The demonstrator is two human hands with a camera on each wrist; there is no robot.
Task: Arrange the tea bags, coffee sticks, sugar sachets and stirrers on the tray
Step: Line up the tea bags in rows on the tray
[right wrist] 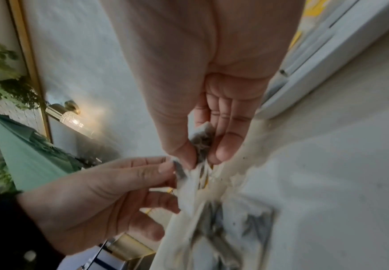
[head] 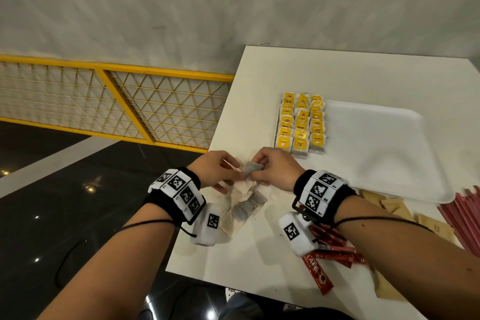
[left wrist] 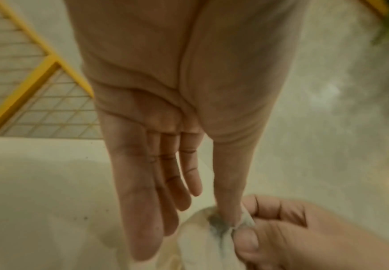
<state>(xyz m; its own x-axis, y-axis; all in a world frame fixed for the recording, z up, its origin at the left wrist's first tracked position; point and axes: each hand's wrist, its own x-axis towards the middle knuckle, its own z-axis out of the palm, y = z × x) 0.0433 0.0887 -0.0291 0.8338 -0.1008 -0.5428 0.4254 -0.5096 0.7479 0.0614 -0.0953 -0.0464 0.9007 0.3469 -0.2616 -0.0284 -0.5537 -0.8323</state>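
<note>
Both hands hold one greyish tea bag [head: 252, 167] just above the table, off the tray's near left corner. My left hand [head: 228, 171] pinches one end of it and my right hand [head: 268, 167] pinches the other between thumb and fingers. The same tea bag [right wrist: 201, 142] shows crumpled in the right wrist view, and as the tea bag [left wrist: 219, 224] under my left thumb in the left wrist view. A heap of loose tea bags [head: 246, 202] lies beneath the hands. The white tray [head: 376, 138] carries three columns of yellow-tagged tea bags [head: 301, 122] along its left side.
Red coffee sticks [head: 335, 249] lie under my right wrist. Brown sugar sachets [head: 394, 208] and red stirrers [head: 465, 215] sit to the right, in front of the tray. The white table [head: 337, 73] ends just left of my hands, over dark floor and a yellow railing [head: 117, 101].
</note>
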